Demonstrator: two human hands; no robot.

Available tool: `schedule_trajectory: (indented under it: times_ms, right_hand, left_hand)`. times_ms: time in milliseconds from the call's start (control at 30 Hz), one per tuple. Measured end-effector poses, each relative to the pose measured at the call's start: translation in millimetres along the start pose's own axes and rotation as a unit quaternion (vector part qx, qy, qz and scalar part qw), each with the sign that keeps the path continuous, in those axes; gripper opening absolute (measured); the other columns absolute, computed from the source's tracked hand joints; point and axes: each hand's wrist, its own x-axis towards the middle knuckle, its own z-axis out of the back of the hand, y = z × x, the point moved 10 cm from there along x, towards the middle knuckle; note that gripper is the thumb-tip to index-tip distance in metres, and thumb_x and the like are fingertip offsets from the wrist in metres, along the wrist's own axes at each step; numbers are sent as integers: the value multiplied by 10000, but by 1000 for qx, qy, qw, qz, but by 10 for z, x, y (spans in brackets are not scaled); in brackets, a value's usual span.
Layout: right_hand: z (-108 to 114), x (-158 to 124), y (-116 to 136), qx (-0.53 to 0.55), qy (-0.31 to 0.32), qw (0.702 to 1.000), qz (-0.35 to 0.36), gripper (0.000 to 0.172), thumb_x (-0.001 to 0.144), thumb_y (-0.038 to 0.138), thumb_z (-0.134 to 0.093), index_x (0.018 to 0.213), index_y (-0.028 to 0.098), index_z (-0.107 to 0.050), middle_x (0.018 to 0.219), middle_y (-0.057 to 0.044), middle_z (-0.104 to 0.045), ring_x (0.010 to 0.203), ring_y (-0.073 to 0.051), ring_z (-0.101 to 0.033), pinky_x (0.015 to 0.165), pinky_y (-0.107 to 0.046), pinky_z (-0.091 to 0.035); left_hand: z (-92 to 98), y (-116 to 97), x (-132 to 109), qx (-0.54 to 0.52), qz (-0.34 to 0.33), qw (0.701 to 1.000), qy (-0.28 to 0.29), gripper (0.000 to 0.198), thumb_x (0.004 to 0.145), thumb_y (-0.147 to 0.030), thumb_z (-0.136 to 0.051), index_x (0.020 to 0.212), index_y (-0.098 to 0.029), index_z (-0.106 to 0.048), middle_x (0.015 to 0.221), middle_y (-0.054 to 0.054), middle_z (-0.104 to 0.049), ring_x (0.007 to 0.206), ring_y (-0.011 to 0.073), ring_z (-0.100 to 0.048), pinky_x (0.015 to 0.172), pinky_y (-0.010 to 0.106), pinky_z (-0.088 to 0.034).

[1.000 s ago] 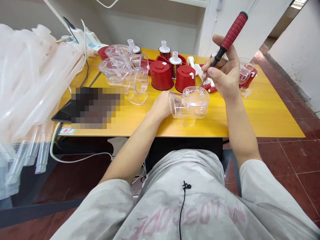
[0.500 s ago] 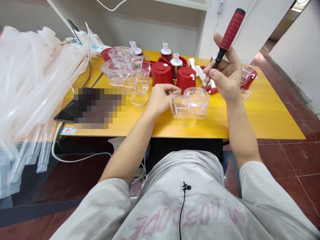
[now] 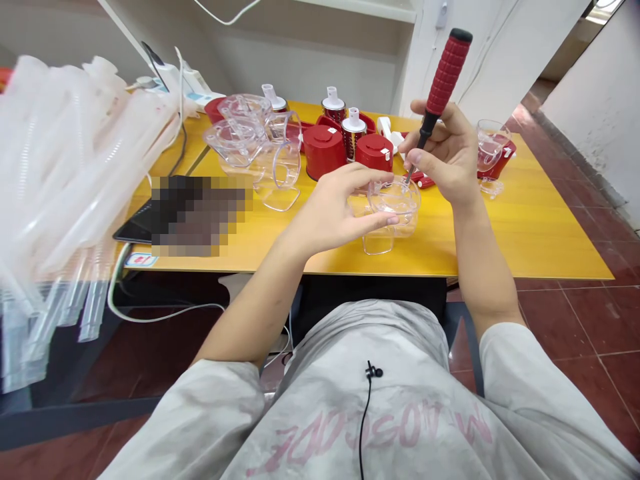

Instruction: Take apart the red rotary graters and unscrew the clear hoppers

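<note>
In the head view, the person's right hand is gripping a red-handled screwdriver between thumb and fingers, with the handle pointing up and the thin shaft angling down toward a clear plastic housing. The housing is sitting on the yellow surface directly under the left hand, which is lying open with its fingers stretched over the housing, apparently resting on it rather than closing around it. Whether the screwdriver tip is touching the housing or only hovering at its rim is hard to tell. Two red lidded canisters are standing just beyond the left hand, and a pile of clear housings is sitting beyond it and to its left. A risk is emerging from the tip working so close to those left fingers: a slip could jab them or scratch the clear plastic. With so loose a hold, the housing could also slide or tip under pressure from the screwdriver, and a sideways jolt could knock it against the nearby canisters.
</note>
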Motion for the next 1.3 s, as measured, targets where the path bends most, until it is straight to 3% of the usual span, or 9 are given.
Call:
schedule_trajectory:
  times_ms: [67,167,300,467,633,900,1033,1300]
  right_hand:
    - [17,7,-45,-8,5,1000,16,887,747,1062,-854,1367,433,-771,1095,-33,-858,973,-270,-844,897,-473,-768]
    - [64,24,-112,-33,6,999,28,828,758,1056,-867,1302,433,-828,1146,-40,-865,992,-267,-847,937,-481,-780]
    - [92,34,-150,-35,10,999,27,810,770,1022,-914,1329,439,-858,1083,-22,-858,946,-245,-832,874,-437,-773]
    - [87,38,-68,12,32,999,15,776,798,878,-1027,1413,437,-857,1124,3,-871,852,-179,-788,797,-358,-734]
    - [134,40,16,24,34,999,-10,771,756,787,-1105,1387,407,-879,1038,21,-872,796,-165,-766,802,-351,-755]
    - [58,-26,183,72,59,995,-34,698,874,707,-1065,1428,339,-853,884,39,-878,851,-212,-887,878,-390,-799]
    - [32,-40,238,94,66,993,-28,586,883,691,-1065,1291,311,-884,929,23,-893,844,-197,-876,874,-385,-801]
    - [52,-15,84,52,61,996,-35,557,803,736,-1103,1007,294,-833,953,16,-857,780,-139,-786,741,-310,-760]
  left_hand:
    - [-16,27,11,-1,8,1000,3,700,934,-807,-950,1385,-273,-909,1436,123,-877,1294,355,-829,1207,506,-658]
    - [-5,53,17,-4,15,1000,0,732,911,-825,-962,1388,-272,-917,1418,118,-874,1259,340,-823,1181,489,-659]
    - [5,74,19,-2,14,1000,-2,765,899,-847,-963,1387,-260,-928,1340,123,-872,1185,322,-818,1147,479,-653]
    - [6,107,32,-10,5,1000,-1,787,865,-844,-982,1375,-246,-937,1284,122,-873,1145,314,-814,1122,480,-662]
    - [13,128,34,-15,5,1000,-4,761,872,-815,-988,1376,-247,-944,1292,128,-876,1143,314,-814,1121,484,-666]
    - [19,144,40,-11,1,1000,-7,750,869,-791,-1005,1386,-251,-945,1308,130,-887,1148,325,-821,1132,508,-662]
    - [20,139,45,-8,-2,1000,-8,740,870,-766,-1014,1391,-246,-946,1295,129,-889,1130,320,-823,1111,502,-668]
    - [17,96,50,-10,-7,1000,-5,744,867,-818,-994,1340,-245,-956,1227,120,-888,1091,310,-819,1084,492,-690]
